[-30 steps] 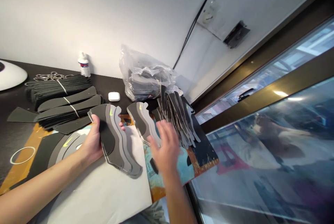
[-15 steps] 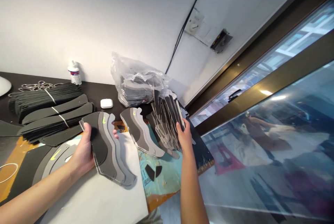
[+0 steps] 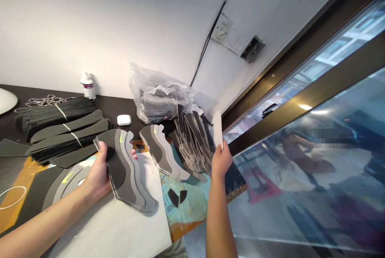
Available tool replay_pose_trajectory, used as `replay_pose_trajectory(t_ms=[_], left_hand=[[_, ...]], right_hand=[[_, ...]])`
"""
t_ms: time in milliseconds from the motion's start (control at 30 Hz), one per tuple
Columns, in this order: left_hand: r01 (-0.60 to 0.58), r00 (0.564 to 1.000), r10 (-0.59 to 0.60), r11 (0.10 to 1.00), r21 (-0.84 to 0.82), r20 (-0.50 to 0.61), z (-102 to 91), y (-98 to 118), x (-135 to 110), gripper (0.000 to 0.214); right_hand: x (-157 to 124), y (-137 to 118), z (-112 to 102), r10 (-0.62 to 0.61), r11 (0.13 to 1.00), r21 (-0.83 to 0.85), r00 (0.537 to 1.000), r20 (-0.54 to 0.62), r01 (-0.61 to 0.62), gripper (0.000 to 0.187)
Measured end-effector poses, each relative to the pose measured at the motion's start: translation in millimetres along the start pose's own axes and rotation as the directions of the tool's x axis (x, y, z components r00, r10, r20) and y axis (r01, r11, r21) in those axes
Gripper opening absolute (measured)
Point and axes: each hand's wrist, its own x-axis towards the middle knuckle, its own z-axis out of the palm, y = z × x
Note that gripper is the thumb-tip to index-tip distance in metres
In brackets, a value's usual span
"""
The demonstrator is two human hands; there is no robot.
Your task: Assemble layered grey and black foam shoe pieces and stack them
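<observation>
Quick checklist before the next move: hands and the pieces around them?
1. Left hand on the layered gray shoe panels: ok, gripped between thumb and fingers.
2. Right hand on the white strip: ok, held upright.
3. Right hand clear of the fanned gray pieces: cannot tell, it sits right beside them.
4. Second layered panel set: ok, lying flat on the white sheet.
5. Painted board free of scraps: not ok, two loose dark scraps lie on it.
6. Panel count in the held stack: cannot tell.
</observation>
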Motion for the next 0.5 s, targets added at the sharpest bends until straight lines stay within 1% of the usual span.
replay_pose_trajectory(t_ms=[33, 67, 100, 133, 167, 200, 233, 300, 333, 400, 500], left_hand=[[0.011, 0.999, -0.011, 1.000, -0.009, -0.035, 2.3, 0, -2, 0.078], [0.014, 0.999, -0.015, 1.000, -0.013, -0.051, 5.5, 1, -5, 0.078], [0.011, 0.998, -0.011, 1.000, -0.013, -0.055, 9.4, 2, -8, 0.077], [0.004, 0.999, -0.005, 1.000, -0.007, -0.043, 13.4, 3, -11, 0.075], [0.002, 0.999, -0.002, 1.000, 0.000, -0.034, 17.2, 4, -14, 0.074], [0.004, 1.000, -0.004, 1.000, 0.003, -0.023, 20.3, 5, -16, 0.074], [0.009, 1.000, -0.009, 1.000, -0.005, -0.014, 22.6, 6, -18, 0.075], [0.014, 1.000, -0.014, 0.999, -0.034, -0.012, 24.8, 6, -19, 0.079], [0.010, 1.000, -0.011, 0.999, -0.051, -0.006, 25.1, 6, -18, 0.081], [-0.003, 1.000, 0.003, 0.998, -0.068, 0.005, 25.6, 6, -18, 0.085], [0.021, 1.000, -0.021, 0.999, -0.046, 0.014, 27.5, 7, -19, 0.094]], right_hand=[[-10, -11, -6, -0.082, 0.996, -0.034, 0.995, -0.064, 0.080, 0.047], [-24, -23, -12, -0.186, 0.982, -0.055, 0.976, -0.116, 0.181, 0.044], [-41, -36, -17, -0.310, 0.951, -0.061, 0.939, -0.150, 0.304, 0.042], [-62, -49, -21, -0.441, 0.897, -0.050, 0.885, -0.152, 0.438, 0.039], [-86, -62, -23, -0.571, 0.820, -0.021, 0.814, -0.108, 0.572, 0.037], [-111, -73, -24, -0.683, 0.729, 0.022, 0.729, -0.042, 0.684, 0.037], [-136, -82, -24, -0.748, 0.663, 0.076, 0.663, 0.026, 0.745, 0.038], [-181, -92, -19, -0.797, 0.604, 0.173, 0.582, 0.164, 0.778, 0.037], [-198, -94, -16, -0.803, 0.594, 0.199, 0.563, 0.195, 0.779, 0.036], [-219, -94, -9, -0.799, 0.600, 0.224, 0.558, 0.225, 0.768, 0.036], [-226, -93, -2, -0.778, 0.623, 0.193, 0.578, 0.245, 0.758, 0.038]])
